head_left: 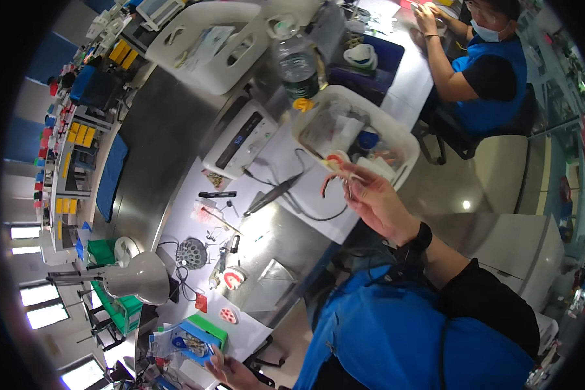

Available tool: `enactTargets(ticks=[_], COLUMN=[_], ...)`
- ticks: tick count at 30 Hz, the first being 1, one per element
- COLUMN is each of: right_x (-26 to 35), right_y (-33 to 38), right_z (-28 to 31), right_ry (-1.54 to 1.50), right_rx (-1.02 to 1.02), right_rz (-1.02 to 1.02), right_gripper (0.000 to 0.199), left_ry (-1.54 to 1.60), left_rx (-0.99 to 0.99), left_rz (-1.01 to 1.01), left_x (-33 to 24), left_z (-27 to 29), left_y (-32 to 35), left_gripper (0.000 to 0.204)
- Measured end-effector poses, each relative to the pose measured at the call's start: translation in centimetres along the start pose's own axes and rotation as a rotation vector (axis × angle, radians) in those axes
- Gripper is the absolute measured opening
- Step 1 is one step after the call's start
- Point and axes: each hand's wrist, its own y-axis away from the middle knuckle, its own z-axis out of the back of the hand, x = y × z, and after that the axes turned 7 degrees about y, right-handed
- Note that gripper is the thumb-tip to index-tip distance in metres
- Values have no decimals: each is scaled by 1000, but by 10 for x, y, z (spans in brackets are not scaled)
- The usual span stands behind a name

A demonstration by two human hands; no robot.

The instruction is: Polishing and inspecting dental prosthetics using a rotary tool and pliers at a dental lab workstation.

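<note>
My right hand [376,201] is raised over the near edge of the white plastic bin [406,153]. Its fingers are closed on a tool with curved reddish-brown handles [328,184]; the tool's other end is hidden. My left hand [231,374] is at the lower edge, beside a blue box of small metal tools [198,344]. Its fingers are bent and partly cut off, and what they may hold is too small to make out. Between the hands, a red-and-white dental model [234,278] sits on a metal plate, and a second pink-and-white model [228,316] lies nearby.
A dark handpiece [273,196] with a looping cable lies by a white control unit [240,140]. A round bur holder [192,253], a lamp [140,278] and a water bottle [296,65] stand on the bench. A masked co-worker [491,78] sits at the far right.
</note>
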Motion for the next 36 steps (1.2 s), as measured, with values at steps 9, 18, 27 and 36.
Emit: enactTargets(ticks=[9, 18, 27, 36], right_x=[158, 262, 295, 327], right_y=[-40, -67, -97, -172], right_z=[105, 174, 215, 261], right_ry=[-150, -170, -85, -32], right_rx=[8, -88, -155, -235], right_rz=[-115, -214, -44, -75], right_gripper=[44, 43, 44, 43], left_ry=[730, 544, 435, 119], left_rx=[345, 950, 1523, 1521], left_rz=[311, 364, 266, 129], left_x=[-134, -276, -316, -339], left_z=[-312, -558, -695, -804], left_y=[71, 114, 127, 122], left_gripper=[51, 42, 62, 62])
